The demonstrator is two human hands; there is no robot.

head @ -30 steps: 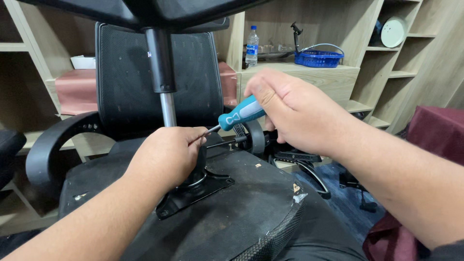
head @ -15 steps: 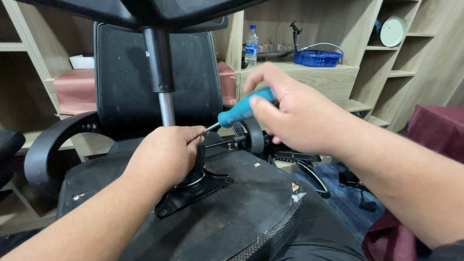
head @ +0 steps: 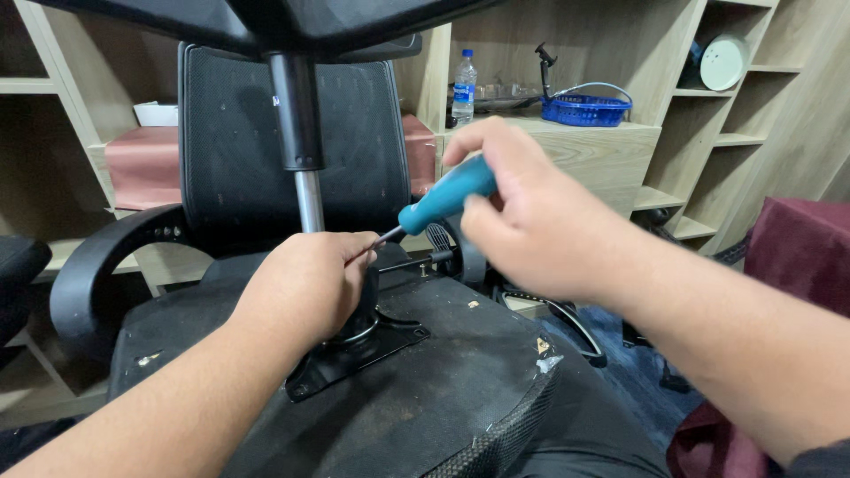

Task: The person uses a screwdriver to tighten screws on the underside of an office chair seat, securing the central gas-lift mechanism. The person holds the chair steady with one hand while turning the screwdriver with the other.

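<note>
Screwdriver gripped by both hands over an upturned office chair

Right hand (head: 531,221) is clenching the teal handle of the screwdriver (head: 443,199); fingers are wrapping over the top of the handle and the thumb is pressing on its near side. Handle is slanting down and to the left out of this grip. Thin metal shaft is running from the handle's lower end into the left hand (head: 305,283).

Left hand is curling closed, thumb and forefinger pinching the shaft near its tip; the tip itself is hidden inside this grip, so what it is engaging cannot be told. Directly beneath the left grip the black mounting plate (head: 354,350) is lying bolted on the underside of the chair seat (head: 443,389). Seat underside is facing up, worn, with small pale chips near its right edge.

Just behind the left grip the gas-lift column (head: 301,150) is rising upright from the plate, silver below and black above, meeting the chair base at the upper frame edge. Beyond both grips a mesh backrest (head: 239,133) is standing; a curved black armrest (head: 97,265) is sitting well to the left of the left grip.

Far behind the right grip, on a wooden shelf unit, a water bottle (head: 463,87) is standing near a blue basket (head: 586,108).
</note>
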